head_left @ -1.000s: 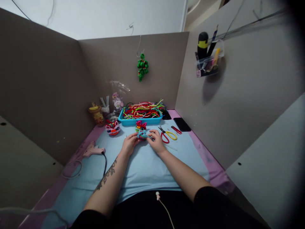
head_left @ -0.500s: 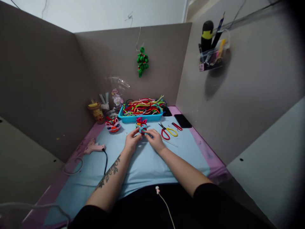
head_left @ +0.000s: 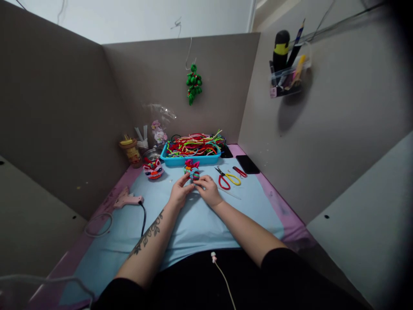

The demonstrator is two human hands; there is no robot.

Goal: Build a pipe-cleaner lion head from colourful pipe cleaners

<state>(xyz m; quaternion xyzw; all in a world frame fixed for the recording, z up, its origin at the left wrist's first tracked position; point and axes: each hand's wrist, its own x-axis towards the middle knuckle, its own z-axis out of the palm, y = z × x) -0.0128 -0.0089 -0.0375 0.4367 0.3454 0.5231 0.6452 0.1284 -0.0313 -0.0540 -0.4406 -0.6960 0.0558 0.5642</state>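
Note:
A small multicoloured figure, pink on top and light blue lower down, is between my hands at the middle of the blue cloth. My left hand has its fingers closed on the figure's lower left side. At its lower right edge, my right hand pinches with thumb and fingertips; whatever lies in that pinch is too small to name. Just behind the figure stands a blue tray heaped with coloured fuzzy stems.
Pliers, a red cutter and a black phone lie to the right. Leftward are a pink glue gun, a pink fuzzy head and a cup. Grey partitions enclose the table.
My right hand has shifted slightly left and down, its fingertips closer to my left hand. More of the figure's light blue part shows.

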